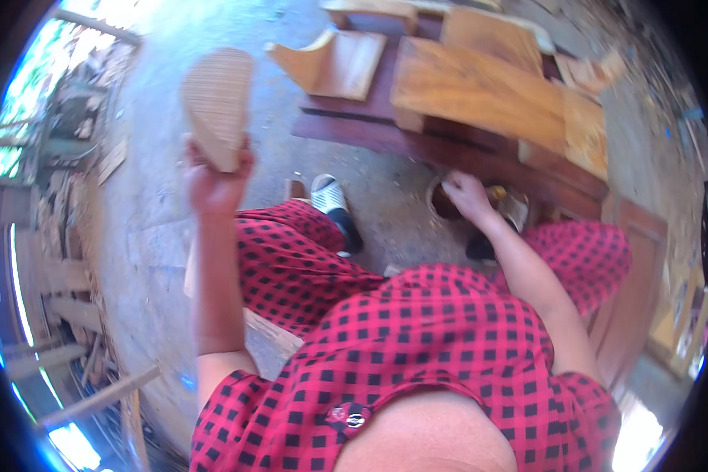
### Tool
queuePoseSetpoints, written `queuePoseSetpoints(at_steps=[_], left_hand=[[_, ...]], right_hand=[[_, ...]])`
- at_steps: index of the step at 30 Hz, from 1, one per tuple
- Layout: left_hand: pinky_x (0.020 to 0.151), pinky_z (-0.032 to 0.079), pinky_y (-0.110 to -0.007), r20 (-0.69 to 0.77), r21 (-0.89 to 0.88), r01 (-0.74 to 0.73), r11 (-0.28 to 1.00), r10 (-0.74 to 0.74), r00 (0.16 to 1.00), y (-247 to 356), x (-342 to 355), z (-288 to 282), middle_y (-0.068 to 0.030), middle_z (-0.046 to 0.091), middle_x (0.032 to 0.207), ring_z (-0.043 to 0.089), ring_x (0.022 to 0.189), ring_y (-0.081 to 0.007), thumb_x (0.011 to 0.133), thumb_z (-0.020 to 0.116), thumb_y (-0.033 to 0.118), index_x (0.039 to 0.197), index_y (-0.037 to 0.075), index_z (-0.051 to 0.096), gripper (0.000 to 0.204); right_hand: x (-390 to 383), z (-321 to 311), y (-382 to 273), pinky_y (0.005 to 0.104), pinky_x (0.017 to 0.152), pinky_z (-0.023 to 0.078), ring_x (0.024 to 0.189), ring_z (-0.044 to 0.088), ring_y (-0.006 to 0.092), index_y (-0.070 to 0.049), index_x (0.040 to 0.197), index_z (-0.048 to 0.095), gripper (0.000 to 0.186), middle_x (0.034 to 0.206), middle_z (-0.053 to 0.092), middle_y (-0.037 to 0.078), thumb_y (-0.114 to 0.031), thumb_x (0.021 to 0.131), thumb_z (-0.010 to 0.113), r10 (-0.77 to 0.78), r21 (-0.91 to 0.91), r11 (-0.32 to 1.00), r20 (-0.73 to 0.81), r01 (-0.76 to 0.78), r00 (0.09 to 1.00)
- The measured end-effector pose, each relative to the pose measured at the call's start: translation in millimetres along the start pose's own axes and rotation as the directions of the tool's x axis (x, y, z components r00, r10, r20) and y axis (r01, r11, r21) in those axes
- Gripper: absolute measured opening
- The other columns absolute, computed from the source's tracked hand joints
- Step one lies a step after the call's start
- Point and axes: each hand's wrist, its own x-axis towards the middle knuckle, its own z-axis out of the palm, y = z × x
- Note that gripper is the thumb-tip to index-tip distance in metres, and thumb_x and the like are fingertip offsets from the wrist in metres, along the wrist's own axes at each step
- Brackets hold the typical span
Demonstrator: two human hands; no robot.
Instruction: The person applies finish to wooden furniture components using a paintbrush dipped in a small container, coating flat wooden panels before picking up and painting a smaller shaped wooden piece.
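Up at the left, my left hand [219, 179] is closed round the lower, narrow end of a flat wooden piece [219, 94]. This piece is pale and striped with grain, with a rounded top edge, and it stands upright above the floor. Low beside the bench, my right hand [466, 195] is closed over a round, dark container [442, 200] on the floor. Whether its fingers hold something there I cannot make out. The container's inside is partly covered by that hand.
A dark reddish wooden bench [346, 130] stands ahead on the right. On it lie a large orange-brown board [480, 86] and a curved wooden piece [322, 63]. My feet, one in a striped sandal [328, 191], rest on the concrete floor [145, 157]. Scrap wood [67, 275] lines the left side.
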Motion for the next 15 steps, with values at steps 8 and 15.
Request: queuePoseSetpoints(at_steps=[8,15], left_hand=[[0.062,0.044,-0.032,0.139,-0.049,-0.027,0.998,0.034,0.99,-14,1,21,-0.017,0.053,0.105,0.051,0.072,-0.0214,0.092,0.044,0.033,0.123,0.001,0.046,0.045],[0.059,0.047,-0.03,0.102,-0.145,0.042,0.989,-0.028,0.994,-18,5,27,-0.0146,0.056,0.104,0.054,0.073,-0.0216,0.094,0.04,0.048,0.122,0.004,0.048,0.053]], right_hand=[[-8,21,14,0.04,0.066,0.047,0.074,0.063,0.0322,-0.004,0.085,0.064,0.021,0.077,0.064,0.017,-0.025,0.084,0.06,0.044,0.013,0.999,-0.022,-0.044,0.999],[-7,18,5,0.0402,0.065,0.046,0.073,0.062,0.0325,-0.003,0.081,0.062,0.025,0.076,0.064,0.017,-0.028,0.083,0.061,0.037,-0.081,0.996,-0.071,-0.042,0.997]])
